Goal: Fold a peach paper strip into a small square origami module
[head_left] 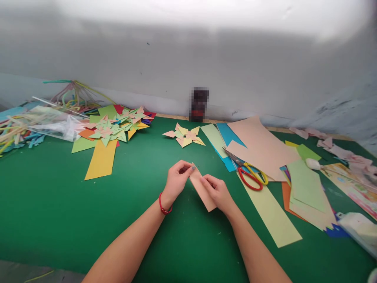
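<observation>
One left hand [177, 181] and one right hand [218, 191] are counted, and by them one peach strip [204, 193] is held. One bracelet [165, 207] is worn, at eight o'clock. At twelve o'clock from the hands, one lone star [184, 136] is seen, with one blurred object [199, 104] beyond. Toward ten o'clock, one bag [66, 127] is found; the heaped stars [113, 129] and strands [75, 103] overlap too much to be counted. One yellow strip [101, 160] is shown between nine and ten, one pair of scissors [249, 177], two-looped, between two and three, and one long pale strip [272, 214] between three and four.
</observation>
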Available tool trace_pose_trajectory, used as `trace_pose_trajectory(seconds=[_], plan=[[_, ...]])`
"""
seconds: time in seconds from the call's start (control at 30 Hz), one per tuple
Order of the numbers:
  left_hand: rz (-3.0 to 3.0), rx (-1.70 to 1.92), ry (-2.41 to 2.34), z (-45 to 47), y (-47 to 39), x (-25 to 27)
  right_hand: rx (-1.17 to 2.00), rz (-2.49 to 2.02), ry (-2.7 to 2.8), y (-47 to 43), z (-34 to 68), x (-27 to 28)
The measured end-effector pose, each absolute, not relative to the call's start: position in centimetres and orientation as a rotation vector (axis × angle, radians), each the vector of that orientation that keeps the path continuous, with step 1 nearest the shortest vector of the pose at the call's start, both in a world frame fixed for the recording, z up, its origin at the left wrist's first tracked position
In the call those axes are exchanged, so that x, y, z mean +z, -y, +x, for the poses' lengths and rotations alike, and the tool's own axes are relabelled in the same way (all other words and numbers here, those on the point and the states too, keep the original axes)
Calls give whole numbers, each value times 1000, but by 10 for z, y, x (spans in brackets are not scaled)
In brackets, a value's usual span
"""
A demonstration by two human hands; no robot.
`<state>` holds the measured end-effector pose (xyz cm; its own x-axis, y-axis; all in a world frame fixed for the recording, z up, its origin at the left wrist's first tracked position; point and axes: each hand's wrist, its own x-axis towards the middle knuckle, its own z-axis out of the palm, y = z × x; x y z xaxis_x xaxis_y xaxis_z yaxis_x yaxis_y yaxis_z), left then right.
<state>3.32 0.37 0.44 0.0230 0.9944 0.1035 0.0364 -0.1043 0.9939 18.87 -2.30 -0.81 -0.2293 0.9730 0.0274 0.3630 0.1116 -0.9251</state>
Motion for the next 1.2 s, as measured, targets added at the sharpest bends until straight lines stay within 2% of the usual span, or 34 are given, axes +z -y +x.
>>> trace_pose_trajectory(seconds=[0.33, 0.7, 0.93, 1.2], plan=[[1336, 1140, -1046, 37, -1, 2, 1272, -1231, 1595, 23, 187, -8], [1299, 1100, -1051, 42, 1, -1, 930, -1320, 1766, 24, 186, -13], [1200, 939, -939, 52, 8, -8, 781, -1392, 1613, 23, 188, -14], [1437, 1036, -1157, 51, 15, -3, 700, -1422, 1573, 27, 177, -15]])
